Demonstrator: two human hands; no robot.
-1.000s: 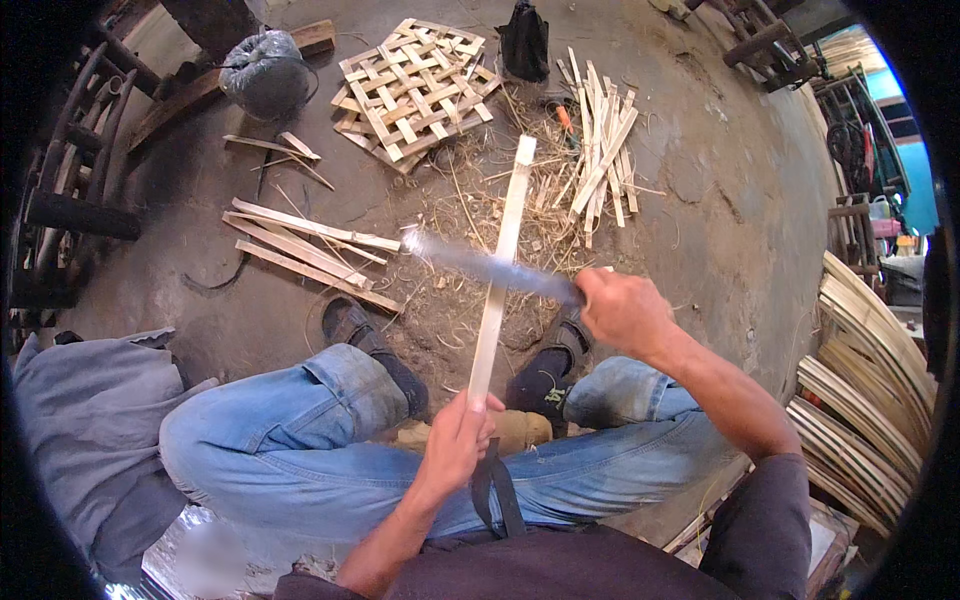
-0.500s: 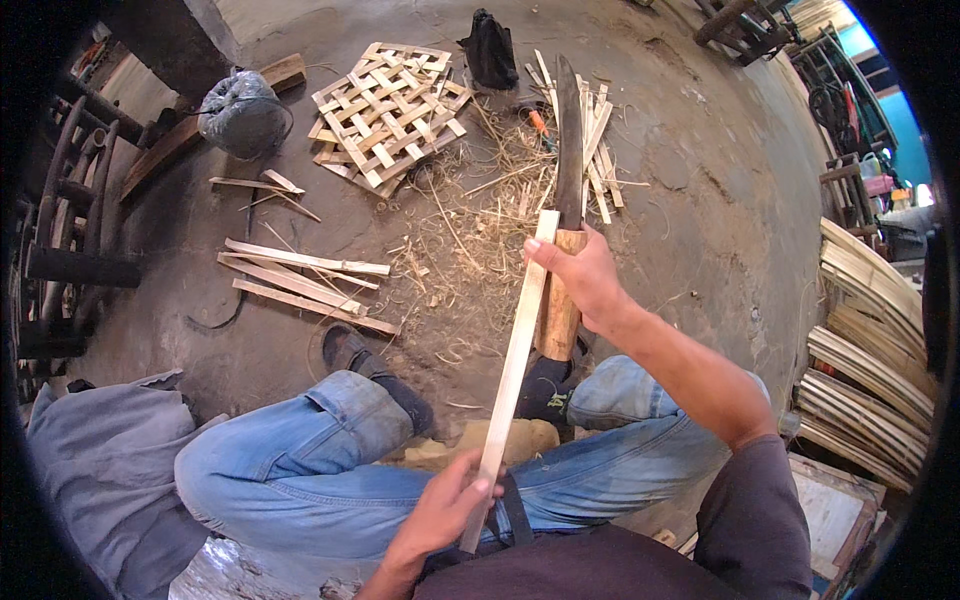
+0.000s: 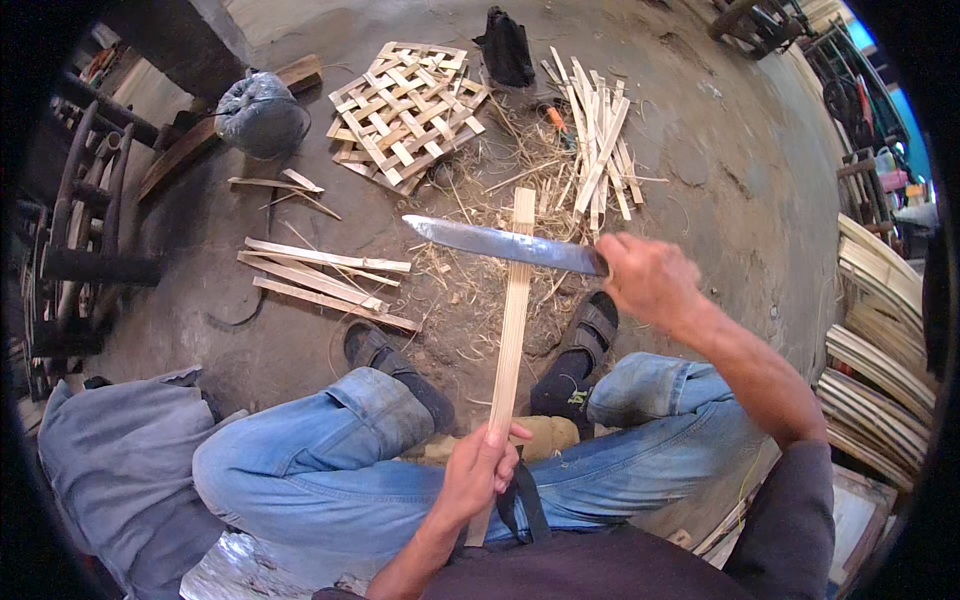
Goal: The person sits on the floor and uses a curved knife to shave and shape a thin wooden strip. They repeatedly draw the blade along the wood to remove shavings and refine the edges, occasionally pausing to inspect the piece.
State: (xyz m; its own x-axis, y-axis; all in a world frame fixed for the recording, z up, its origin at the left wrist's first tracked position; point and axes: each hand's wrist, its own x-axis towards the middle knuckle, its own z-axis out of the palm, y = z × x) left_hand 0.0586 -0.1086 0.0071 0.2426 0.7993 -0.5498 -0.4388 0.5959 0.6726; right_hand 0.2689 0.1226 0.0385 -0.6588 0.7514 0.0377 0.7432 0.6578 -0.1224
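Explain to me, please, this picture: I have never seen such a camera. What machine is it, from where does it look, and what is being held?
There is no robot here, only a person working with two bare hands. A wide fisheye camera, the left one of a pair worn on the head, looks down past the legs, so straight edges bend near the dark rim.

The left hand grips a pale flat strip that points away from the body. The right hand holds a long knife, whose blade crosses the strip near its far end.

On the floor lie a woven panel, a loose pile of strips, a few more strips at left, and thin shavings.
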